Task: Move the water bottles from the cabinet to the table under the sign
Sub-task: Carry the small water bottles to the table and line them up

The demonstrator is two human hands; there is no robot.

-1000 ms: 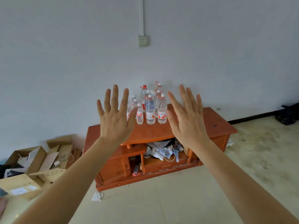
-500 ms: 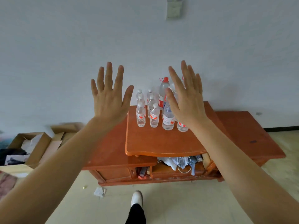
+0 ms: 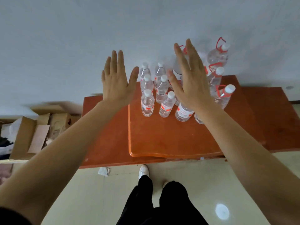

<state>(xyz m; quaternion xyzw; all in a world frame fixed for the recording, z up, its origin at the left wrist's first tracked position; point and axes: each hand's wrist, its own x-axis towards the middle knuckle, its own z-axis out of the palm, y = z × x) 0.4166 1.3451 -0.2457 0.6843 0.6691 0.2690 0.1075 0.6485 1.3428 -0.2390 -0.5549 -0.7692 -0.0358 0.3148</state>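
Note:
Several clear water bottles with white caps and red labels stand in a cluster on the orange wooden cabinet (image 3: 162,138), against the white wall. A small bottle (image 3: 147,103) stands at the front left of the cluster, another small one (image 3: 166,104) beside it. Larger bottles with red carry handles (image 3: 218,54) stand at the back right. My left hand (image 3: 117,82) is raised with straight fingers, just left of the bottles, holding nothing. My right hand (image 3: 191,78) is also raised flat in front of the cluster, hiding some bottles behind it, and holds nothing.
Open cardboard boxes (image 3: 32,133) lie on the floor at the left. A crumpled white scrap (image 3: 103,171) lies on the floor at the cabinet's front edge. My legs in black trousers and a white shoe (image 3: 143,171) stand close to the cabinet.
I have walked up to the cabinet, so the bottles now appear much nearer and lower in view. Both hands stay raised and flat and now reach the cluster.

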